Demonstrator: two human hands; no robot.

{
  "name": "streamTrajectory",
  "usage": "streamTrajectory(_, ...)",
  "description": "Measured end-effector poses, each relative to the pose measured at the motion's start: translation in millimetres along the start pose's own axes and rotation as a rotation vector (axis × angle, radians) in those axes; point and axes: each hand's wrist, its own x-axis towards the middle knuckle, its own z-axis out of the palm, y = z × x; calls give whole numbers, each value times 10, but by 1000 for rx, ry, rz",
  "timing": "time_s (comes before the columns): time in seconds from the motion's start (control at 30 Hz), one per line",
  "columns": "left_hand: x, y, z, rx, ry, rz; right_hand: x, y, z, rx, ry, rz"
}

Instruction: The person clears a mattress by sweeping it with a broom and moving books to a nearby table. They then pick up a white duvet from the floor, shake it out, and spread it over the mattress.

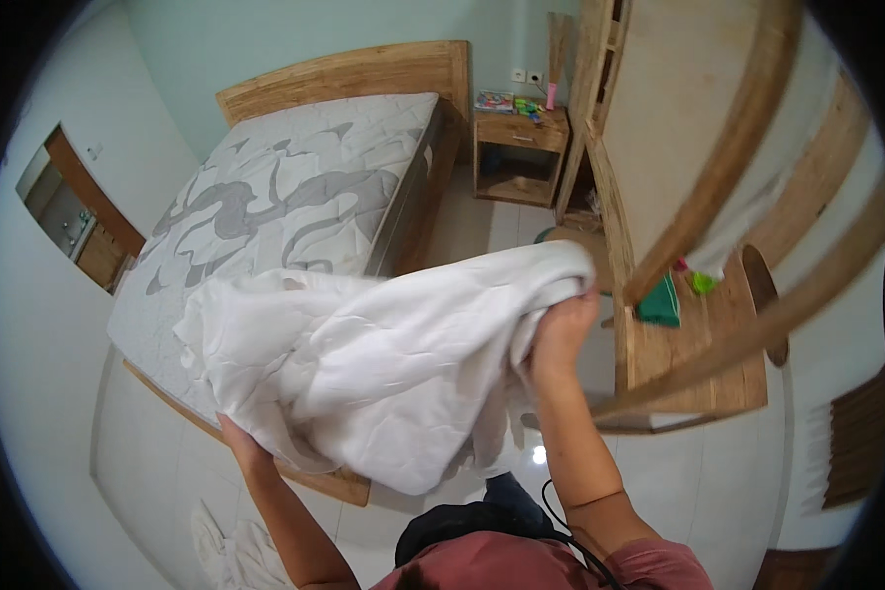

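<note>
A white quilted mattress protector (393, 344), loosely bunched, is held up in front of me between both hands. My left hand (242, 440) is closed on its lower left edge, the fingers mostly hidden by the fabric. At the upper right end, my right hand (564, 329) grips a folded edge of it. Its left part hangs over the foot of the bare mattress (285, 197), which has a grey swirl pattern; from here I cannot tell whether they touch.
The wooden bed's headboard (349, 74) stands against the far wall, beside a nightstand (519, 147) with small items on top. A wooden desk and shelf unit (698, 359) rises close on my right. White cloth (236, 551) lies on the tiled floor at lower left.
</note>
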Motion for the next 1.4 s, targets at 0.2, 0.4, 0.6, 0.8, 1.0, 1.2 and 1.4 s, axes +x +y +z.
streamTrajectory(0.2, 497, 41, 1062, -219, 9, 227, 1839, 554, 641, -70, 38, -143)
streamTrajectory(0.4, 1542, 377, 1432, 115, 428, 398, 3477, 1608, 2089, -375, -98, -530)
streamTrajectory(0.6, 2539, 1684, 2112, 77, 1163, 952, 4517, 1716, 4287, -68, -17, -499)
streamTrajectory(0.8, 2883, 3201, 2405, 441, 1321, 1272, 6003, 973, 6078, 566, -176, -589)
streamTrajectory(1.0, 3686, 2403, 2524, 716, 1234, 1170, 5385, 2862, 6694, 485, -678, -405)
streamTrajectory(1.2, 5056, -209, 2336, 340, 845, 262, 4757, 5178, 6407, -686, -1633, -213)
streamTrajectory(1.4, 5149, -2831, 3835, 776, 933, -207, 5143, 7503, 5527, -744, -1764, 210)
